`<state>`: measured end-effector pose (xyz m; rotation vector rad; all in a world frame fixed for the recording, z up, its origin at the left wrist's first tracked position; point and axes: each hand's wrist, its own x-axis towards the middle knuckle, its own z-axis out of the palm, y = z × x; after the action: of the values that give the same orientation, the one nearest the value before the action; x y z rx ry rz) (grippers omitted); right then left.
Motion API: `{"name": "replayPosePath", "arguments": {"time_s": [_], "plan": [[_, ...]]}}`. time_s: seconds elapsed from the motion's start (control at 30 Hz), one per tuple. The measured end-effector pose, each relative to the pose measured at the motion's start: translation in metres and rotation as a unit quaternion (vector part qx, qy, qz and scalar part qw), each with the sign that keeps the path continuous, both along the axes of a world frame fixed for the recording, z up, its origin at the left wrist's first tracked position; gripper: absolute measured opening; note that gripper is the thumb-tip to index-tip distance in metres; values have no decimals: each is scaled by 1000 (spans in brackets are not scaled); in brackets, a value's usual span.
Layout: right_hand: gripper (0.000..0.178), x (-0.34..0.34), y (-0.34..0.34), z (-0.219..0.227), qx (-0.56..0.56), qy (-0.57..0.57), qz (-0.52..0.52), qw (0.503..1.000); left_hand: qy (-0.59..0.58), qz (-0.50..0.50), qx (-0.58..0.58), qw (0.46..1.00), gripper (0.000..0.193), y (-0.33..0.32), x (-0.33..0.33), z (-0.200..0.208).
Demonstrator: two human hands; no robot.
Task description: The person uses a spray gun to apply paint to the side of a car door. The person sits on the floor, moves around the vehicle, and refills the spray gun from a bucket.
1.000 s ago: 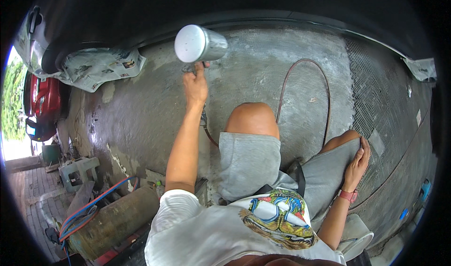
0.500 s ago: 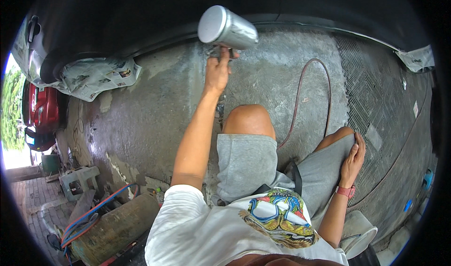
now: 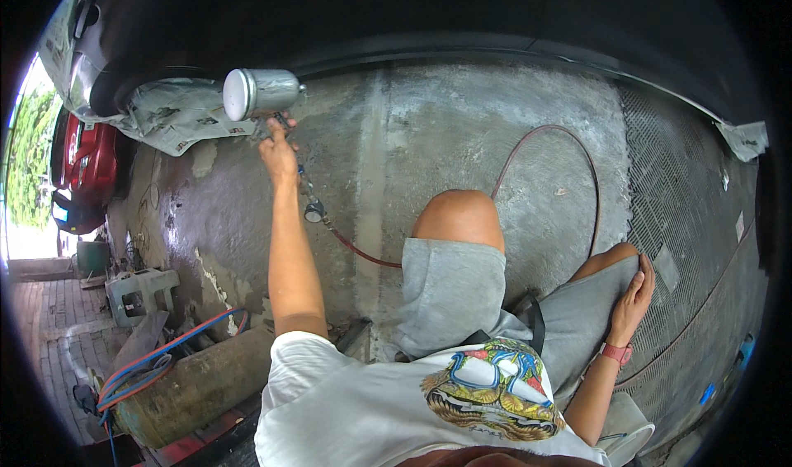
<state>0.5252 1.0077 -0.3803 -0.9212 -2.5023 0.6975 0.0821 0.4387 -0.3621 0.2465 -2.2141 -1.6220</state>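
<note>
My left hand [image 3: 280,158] is closed round the grip of a spray gun [image 3: 262,93]. The gun carries a large silver cup, tilted on its side, with a pale round lid facing left. Below the grip hang a small round gauge [image 3: 314,212] and a dark red air hose [image 3: 363,254], which passes behind my left knee and loops over the floor. The gun is apart from the black car body panel [image 3: 495,17] along the top. My right hand [image 3: 634,302] lies on my right knee, fingers stretched out, holding nothing.
Newspaper masking sheets [image 3: 177,125] hang at the far left and another masking sheet [image 3: 742,139] at the far right. A rusty gas cylinder [image 3: 198,384] with red and blue hoses lies at the near left. A white bucket [image 3: 629,424] stands beside my right forearm.
My left hand has swept the spray gun leftward along the panel, turning its cup more level. The gauge and hose below it now show more. My right hand stays on the knee.
</note>
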Motion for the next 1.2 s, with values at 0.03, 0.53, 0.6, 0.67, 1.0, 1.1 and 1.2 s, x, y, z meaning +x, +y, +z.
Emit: {"name": "replayPosePath", "arguments": {"time_s": [0.03,0.53,0.6,0.67,1.0,1.1,1.2], "plan": [[50,1,1,-1,-12,-2,-3,1000,-3,15,-11,1000,48,-17,-3,0],[48,-19,-15,8,6,69,-12,998,-16,208,-90,974,56,-147,-29,10],[46,-55,-55,42,-28,121,35,992,-21,126,-42,991,58,-122,-12,16],[48,-102,-104,63,-61,179,147,971,-75,23,-17,997,62,-58,19,47],[82,-276,-326,44,-413,225,332,818,-229,-408,267,843,121,125,133,67],[61,-271,-309,55,-514,220,233,795,-206,-425,285,834,92,138,150,51],[49,-271,-306,63,-573,285,164,751,-80,-347,-56,933,63,130,149,47]]}}
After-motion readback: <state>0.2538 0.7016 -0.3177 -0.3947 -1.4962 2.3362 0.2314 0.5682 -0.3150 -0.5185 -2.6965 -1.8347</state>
